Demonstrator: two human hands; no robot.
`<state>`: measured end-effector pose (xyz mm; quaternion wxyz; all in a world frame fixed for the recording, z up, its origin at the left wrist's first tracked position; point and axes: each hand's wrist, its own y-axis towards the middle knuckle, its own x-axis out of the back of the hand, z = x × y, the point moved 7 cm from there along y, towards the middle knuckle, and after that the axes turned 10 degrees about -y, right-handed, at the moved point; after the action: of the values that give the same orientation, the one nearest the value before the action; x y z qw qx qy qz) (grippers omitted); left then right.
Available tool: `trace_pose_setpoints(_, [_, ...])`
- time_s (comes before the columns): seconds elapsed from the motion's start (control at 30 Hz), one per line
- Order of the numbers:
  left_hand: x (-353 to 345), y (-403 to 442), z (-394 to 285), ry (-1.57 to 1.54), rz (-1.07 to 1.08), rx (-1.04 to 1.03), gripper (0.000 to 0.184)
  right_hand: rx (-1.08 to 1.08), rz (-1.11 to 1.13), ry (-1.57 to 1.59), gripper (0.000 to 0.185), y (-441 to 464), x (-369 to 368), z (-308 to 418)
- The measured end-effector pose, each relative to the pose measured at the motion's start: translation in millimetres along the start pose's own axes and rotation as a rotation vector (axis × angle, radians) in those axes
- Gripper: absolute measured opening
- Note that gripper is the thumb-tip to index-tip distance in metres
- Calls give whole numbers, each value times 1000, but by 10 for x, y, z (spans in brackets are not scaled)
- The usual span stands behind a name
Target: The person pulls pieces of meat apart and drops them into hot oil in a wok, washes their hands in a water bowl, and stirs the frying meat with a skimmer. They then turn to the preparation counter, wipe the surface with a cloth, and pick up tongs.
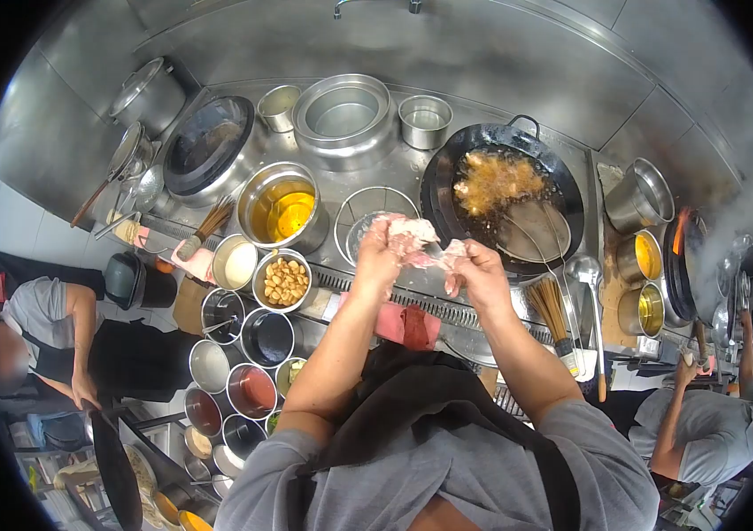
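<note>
In front of my chest, above the stove's front edge, both hands are closed on pale pink raw meat [412,233]. My left hand [378,261] grips the larger lump. My right hand [482,273] pinches a thinner end, and a strip of meat seems to stretch between the two. Beyond my left hand is a round wire rack [373,192] with a bowl-like thing partly hidden under it. Ahead to the right, golden battered pieces [498,180] fry in bubbling oil in a black wok [440,208]. A wire strainer [531,232] rests inside the wok.
A pot of yellow oil [282,205], a tin of peeled cloves or nuts [281,281] and several sauce tins stand left. A bamboo brush [550,310] and ladle [585,271] lie right. Co-workers stand at left [49,323] and right [704,420]; flame and steam rise at far right.
</note>
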<state>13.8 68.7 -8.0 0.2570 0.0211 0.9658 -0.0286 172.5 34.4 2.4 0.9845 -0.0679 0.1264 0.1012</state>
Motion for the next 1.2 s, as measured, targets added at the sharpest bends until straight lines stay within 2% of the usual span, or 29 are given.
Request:
trace_pose_setpoints(0.07, [52,8,-76,-191,25,106,21,32,9,-13,5,12,40,7])
trace_pose_setpoints(0.17, [-41,-35,-271,-188,48,86,19,69,10,-48,11,9,100,30])
trace_pose_setpoints(0.3, [-85,-70,-205,-429,13,158,19,9,7,-50,22,60,154,-117])
trace_pose_setpoints(0.37, [-85,-73,-173,-436,16,182,20,-41,18,-42,26,46,123,-143])
trace_pose_setpoints(0.43, [-85,-72,-115,-441,17,206,21,-7,-114,-53,36,10,28,-11])
trace_pose_setpoints(0.47, [-81,-63,-77,-412,10,186,22,27,-91,-34,42,10,-14,-2])
trace_pose_setpoints(0.5, [-79,-52,-37,-383,5,165,23,25,-94,-33,42,23,-19,-46])
trace_pose_setpoints(0.57, [-79,-45,85,-305,19,148,23,53,46,-83,41,66,-123,-139])
trace_pose_setpoints(0.6, [-102,-51,97,-227,34,129,23,51,-33,-137,30,70,-147,-106])
trace_pose_setpoints(0.63, [-116,-54,115,-227,33,129,23,51,-32,-136,30,86,-121,-128])
trace_pose_setpoints(0.7, [-120,-65,125,-240,15,118,23,132,-90,-465,14,102,-45,-78])
trace_pose_setpoints(0.73, [-111,-70,124,-241,13,118,23,131,-89,-465,14,84,-34,-45])
trace_pose_setpoints(0.8, [-61,-63,72,-276,-16,86,22,167,-80,-703,5,47,-45,79])
trace_pose_setpoints(0.83, [-44,-59,41,-276,-16,84,22,168,-80,-703,5,50,-20,73])
trace_pose_setpoints(0.9, [-11,-54,-37,-390,-42,89,22,-4,-36,-472,2,61,49,-71])
trace_pose_setpoints(1.03, [81,-14,-128,-375,-77,123,22,-12,-34,-306,1,86,85,-12])
trace_pose_setpoints(1.1, [89,-10,-124,-354,-100,147,21,-10,-134,-172,4,112,182,38])
trace_pose_setpoints(1.2, [56,1,-223,-382,-97,74,20,33,-111,-168,5,116,178,99])
